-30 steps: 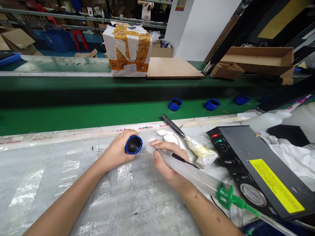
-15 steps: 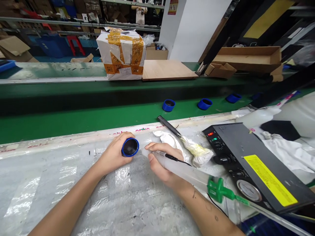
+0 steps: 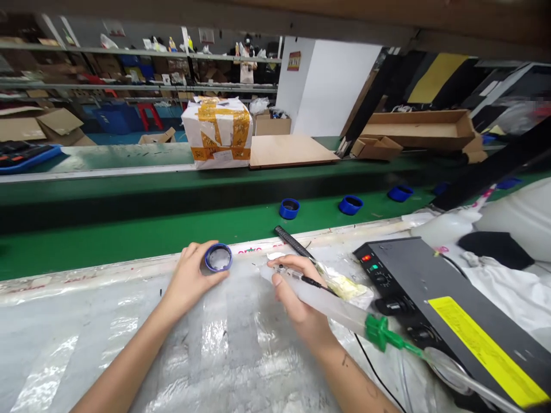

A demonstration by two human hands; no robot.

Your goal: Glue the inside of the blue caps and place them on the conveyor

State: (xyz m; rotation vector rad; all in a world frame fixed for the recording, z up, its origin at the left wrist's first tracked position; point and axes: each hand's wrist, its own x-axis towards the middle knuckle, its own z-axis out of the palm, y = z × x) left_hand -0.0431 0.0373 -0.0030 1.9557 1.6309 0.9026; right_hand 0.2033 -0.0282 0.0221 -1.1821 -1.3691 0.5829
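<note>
My left hand (image 3: 196,269) is closed round a short blue ring-shaped cup (image 3: 218,258), its opening tilted toward me and greyish inside. My right hand (image 3: 301,292) grips a translucent dispensing syringe (image 3: 331,304) with a green cap (image 3: 377,331) and an air tube at its rear. The syringe tip points left at the cup, a small gap apart from it. A black cable runs from a small switch on the barrel. Just beyond my right hand lies a black-handled brush-like tool (image 3: 293,240), its far end wrapped in stained white cloth (image 3: 344,284).
Several blue cups (image 3: 289,209) stand on the green belt (image 3: 142,229) beyond the plastic-covered table (image 3: 172,355). To the right sits a black dispenser box (image 3: 447,310) with lit switches. Behind the belt are a taped carton (image 3: 219,132) and a wooden board (image 3: 293,150).
My left hand has turned the cup, so its inside now looks lighter. The syringe tip is farther from the cup. The camera view has tilted up.
</note>
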